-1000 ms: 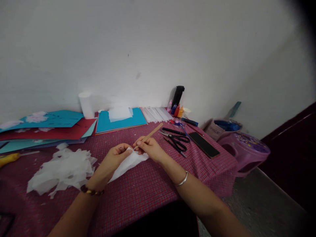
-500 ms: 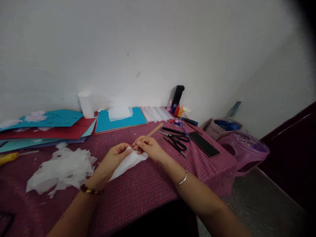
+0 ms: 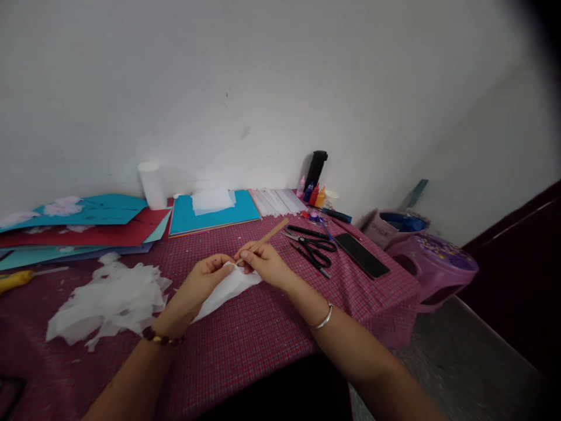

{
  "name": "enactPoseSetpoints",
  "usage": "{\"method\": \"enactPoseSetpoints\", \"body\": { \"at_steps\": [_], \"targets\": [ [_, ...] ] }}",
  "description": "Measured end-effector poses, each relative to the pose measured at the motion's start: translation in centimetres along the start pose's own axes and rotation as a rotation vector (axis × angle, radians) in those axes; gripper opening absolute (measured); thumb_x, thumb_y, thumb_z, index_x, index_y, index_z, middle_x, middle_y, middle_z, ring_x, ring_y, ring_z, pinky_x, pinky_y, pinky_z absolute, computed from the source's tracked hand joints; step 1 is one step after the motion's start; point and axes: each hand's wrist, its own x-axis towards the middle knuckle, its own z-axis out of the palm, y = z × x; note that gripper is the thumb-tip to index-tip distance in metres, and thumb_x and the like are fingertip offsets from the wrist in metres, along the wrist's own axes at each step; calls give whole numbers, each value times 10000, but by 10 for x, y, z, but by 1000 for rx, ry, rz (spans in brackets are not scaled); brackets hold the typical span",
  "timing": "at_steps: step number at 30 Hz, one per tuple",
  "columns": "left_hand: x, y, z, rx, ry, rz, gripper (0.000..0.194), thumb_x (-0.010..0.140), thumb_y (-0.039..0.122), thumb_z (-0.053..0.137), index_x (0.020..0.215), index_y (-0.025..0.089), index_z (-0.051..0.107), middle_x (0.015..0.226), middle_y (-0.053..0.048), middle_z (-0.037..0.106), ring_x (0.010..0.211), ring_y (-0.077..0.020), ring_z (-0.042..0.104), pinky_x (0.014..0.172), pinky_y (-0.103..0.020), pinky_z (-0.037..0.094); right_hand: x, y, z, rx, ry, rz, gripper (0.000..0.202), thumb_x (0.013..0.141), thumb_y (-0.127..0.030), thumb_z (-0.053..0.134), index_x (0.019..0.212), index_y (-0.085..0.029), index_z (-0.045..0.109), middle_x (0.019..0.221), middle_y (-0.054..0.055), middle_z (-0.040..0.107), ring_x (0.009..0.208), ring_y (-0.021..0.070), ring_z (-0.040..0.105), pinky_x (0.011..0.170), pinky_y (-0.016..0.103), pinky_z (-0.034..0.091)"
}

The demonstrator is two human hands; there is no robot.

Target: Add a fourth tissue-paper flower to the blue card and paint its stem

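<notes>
My right hand (image 3: 260, 263) is closed around a flat wooden stick (image 3: 272, 234), which slants up and to the right out of my fingers. The stick's lower end meets a white piece of thin paper (image 3: 225, 292). My left hand (image 3: 213, 275) pinches that paper between thumb and fingers, close beside my right fingertips. Below both hands the paper hangs down over the checked cloth. A loose pile of white paper scraps (image 3: 114, 301) lies left of my left hand. Black-handled scissors (image 3: 313, 242) rest to the right of my right hand.
A phone (image 3: 362, 255) lies near the table's right side. Small paint bottles (image 3: 314, 196) stand at the back, beside clear sticks (image 3: 278, 202). Blue card (image 3: 214, 221) and a white roll (image 3: 152, 186) are along the wall. At left is a yellow glue gun (image 3: 15, 282). A pink stool (image 3: 433, 269) stands right.
The wooden stick has turned slightly in my right fingers, with its broad face showing more. Both hands stay in almost the same place.
</notes>
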Motion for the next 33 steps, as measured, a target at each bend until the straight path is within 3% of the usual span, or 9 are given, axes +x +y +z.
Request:
{"method": "enactPoseSetpoints", "body": {
  "at_steps": [6,12,15,21,26,33],
  "targets": [
    [-1,-3,-1,-33,18,-17,292,624,398,761,719,178,594,616,50,586,506,-92,485,479,-202,361,-4,-2,4,-213,-12,-77,177,890,-264,493,830,-164,626,674,-10,545,548,91,498,505,211,377],
    [0,-6,-5,-121,44,-75,324,596,392,784,675,178,554,543,61,569,458,-86,480,448,-194,358,-7,-8,3,-639,-38,-336,182,918,-218,482,890,-184,659,866,49,626,823,164,567,754,293,436],
    [0,-5,-6,-151,52,-107,316,579,371,796,677,171,573,546,50,587,457,-95,501,457,-206,388,-6,-9,-1,-730,52,-361,193,925,-202,473,899,-185,663,890,61,640,863,178,568,801,322,422],
    [1,-4,-5,-175,85,-115,312,566,369,806,677,162,601,542,43,597,445,-94,501,440,-205,386,-4,-4,-1,-357,216,-269,160,891,-234,499,855,-186,647,788,31,620,747,155,578,700,293,455],
    [1,-4,-6,-174,103,-113,320,560,371,812,722,156,640,587,20,649,474,-111,541,466,-219,419,-4,-4,5,-43,202,-128,114,850,-288,548,896,-192,591,683,-18,589,568,104,531,546,235,426],
    [4,-8,-10,-183,81,-112,295,586,336,814,772,158,671,652,0,694,526,-121,588,510,-220,454,-1,-5,6,26,90,-47,50,809,-229,582,830,-183,584,708,-9,619,619,102,567,603,236,450]
  ]
}}
